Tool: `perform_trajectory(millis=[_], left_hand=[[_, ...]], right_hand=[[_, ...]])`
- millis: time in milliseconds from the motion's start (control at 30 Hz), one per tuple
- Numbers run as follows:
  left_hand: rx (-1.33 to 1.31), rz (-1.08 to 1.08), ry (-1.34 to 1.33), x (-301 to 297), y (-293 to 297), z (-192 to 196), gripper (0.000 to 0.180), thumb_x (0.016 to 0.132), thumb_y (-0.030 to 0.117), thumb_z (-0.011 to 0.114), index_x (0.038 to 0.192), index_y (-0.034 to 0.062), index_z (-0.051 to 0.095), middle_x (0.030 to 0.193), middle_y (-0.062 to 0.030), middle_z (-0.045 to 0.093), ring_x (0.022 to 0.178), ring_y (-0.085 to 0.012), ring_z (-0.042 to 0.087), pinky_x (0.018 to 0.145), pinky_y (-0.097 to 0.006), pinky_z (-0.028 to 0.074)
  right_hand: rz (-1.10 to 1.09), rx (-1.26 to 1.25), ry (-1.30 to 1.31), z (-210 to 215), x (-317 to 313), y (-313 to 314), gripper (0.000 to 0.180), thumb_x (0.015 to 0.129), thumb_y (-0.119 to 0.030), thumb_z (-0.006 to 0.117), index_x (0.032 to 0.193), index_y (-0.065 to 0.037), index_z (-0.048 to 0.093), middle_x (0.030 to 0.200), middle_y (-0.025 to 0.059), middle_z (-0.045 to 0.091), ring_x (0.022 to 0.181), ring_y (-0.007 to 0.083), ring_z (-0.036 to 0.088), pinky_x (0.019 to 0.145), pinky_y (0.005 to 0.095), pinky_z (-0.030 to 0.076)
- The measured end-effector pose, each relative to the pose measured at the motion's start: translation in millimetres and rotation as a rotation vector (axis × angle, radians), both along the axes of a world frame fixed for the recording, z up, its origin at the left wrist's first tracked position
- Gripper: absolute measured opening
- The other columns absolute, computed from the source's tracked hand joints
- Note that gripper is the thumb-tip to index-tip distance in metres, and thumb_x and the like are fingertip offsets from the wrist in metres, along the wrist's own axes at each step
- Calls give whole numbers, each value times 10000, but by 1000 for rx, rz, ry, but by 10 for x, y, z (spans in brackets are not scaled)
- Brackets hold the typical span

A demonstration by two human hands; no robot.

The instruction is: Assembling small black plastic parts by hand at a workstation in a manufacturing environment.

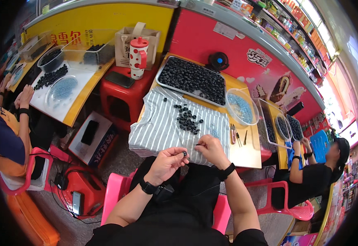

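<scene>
Start with the big metal tray [190, 80] at the far edge of your table: it is heaped with small dark round beads. Nearer you lies the striped cloth [166, 123], soft and draped over the table's front edge, so anything round set on it will settle rather than roll. A loose cluster of dark beads [188, 119] sits on it, well apart from your hands. To the right, a clear plastic bowl [241, 107] holds pale blue pieces.

The thing in hand is 1 dark bead [184, 153], tiny, light, hard and probably smooth; judge it slippery and easy to drop. Take it by its sides between thumb and fingertip, as you do now.

Your left hand [166, 163] is curled, fingers closed on that bead, held just off the cloth's near edge above your lap. Your right hand [211, 149] rests beside it, fingers pinched together on something thin and dark that is too small to identify. Both forearms come up from below, wrists wearing dark bands.
</scene>
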State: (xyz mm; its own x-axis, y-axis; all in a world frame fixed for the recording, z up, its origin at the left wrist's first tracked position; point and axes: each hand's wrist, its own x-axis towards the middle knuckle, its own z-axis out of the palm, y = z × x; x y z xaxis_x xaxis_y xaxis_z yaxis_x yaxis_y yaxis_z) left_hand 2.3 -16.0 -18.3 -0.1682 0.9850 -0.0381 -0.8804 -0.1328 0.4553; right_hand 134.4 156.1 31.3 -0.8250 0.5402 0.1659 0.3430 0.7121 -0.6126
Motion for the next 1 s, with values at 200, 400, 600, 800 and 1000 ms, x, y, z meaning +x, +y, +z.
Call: perform_trajectory(millis=[200, 400, 600, 800, 1000], left_hand=[[-18, -15, 1, 30, 9, 36, 220, 923, 18, 570, 1133, -40, 596, 995, -131, 658, 839, -185, 652, 730, -247, 521], [-18, -26, 19, 30, -9, 18, 205, 937, 26, 546, 1131, -19, 595, 1001, -127, 650, 851, -185, 652, 765, -263, 527], [-29, -11, 24, 30, -13, 30, 207, 935, 26, 551, 1131, -27, 592, 1004, -132, 648, 848, -185, 650, 759, -263, 527], [-15, -9, 47, 46, -4, 42, 225, 923, 21, 569, 1138, -40, 601, 985, -117, 665, 834, -172, 650, 730, -244, 516], [36, -19, 107, 68, -8, 42, 236, 922, 14, 568, 1149, -44, 598, 968, -109, 666, 832, -161, 656, 728, -245, 523]], right_hand=[[-110, -152, 111, -84, 248, 110, 158, 770, -52, 677, 915, 8, 666, 808, 143, 647, 671, 235, 630, 613, 315, 485], [-111, 27, 81, -102, 107, -84, 116, 785, -92, 676, 881, -27, 678, 754, 133, 581, 688, 309, 600, 614, 384, 471], [-67, 284, 85, -84, 79, -226, 98, 782, -101, 665, 852, -42, 632, 773, 136, 532, 727, 355, 577, 621, 431, 458], [-116, -173, 269, -46, 185, -382, 87, 804, 1, 665, 833, -2, 583, 748, 67, 588, 669, 134, 589, 598, 259, 450], [77, -333, 408, 190, 230, -764, 80, 811, 72, 643, 864, 28, 603, 797, 49, 593, 707, 116, 620, 633, 230, 488]])
